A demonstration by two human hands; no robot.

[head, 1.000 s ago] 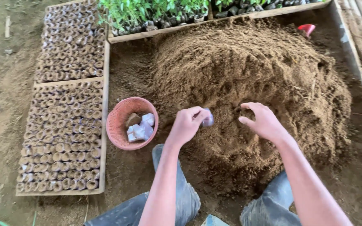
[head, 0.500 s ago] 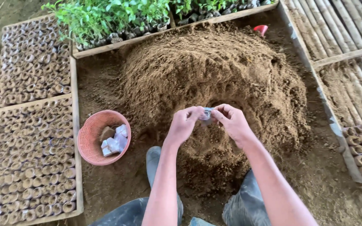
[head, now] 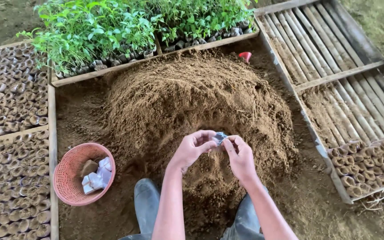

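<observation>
Pinching a small crumpled grey plastic seedling bag (head: pixel 220 137) between them, the left hand (head: pixel 193 148) and right hand (head: pixel 241 156) meet above the large brown soil mound (head: pixel 192 95), fingers of both clenched on the bag. A round pink plastic basket (head: pixel 70 165) sits left, holding white bags.

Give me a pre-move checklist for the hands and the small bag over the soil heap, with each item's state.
1. Both hands on the small bag: ok; left hand and right hand pinch it.
2. Bag mouth opened: cannot tell; the fingers hide it.
3. Soil heap right under the hands: ok.
4. Pink basket holds spare bags: ok.
5. Room in the right-hand tray: ok; mostly bare slats.
</observation>
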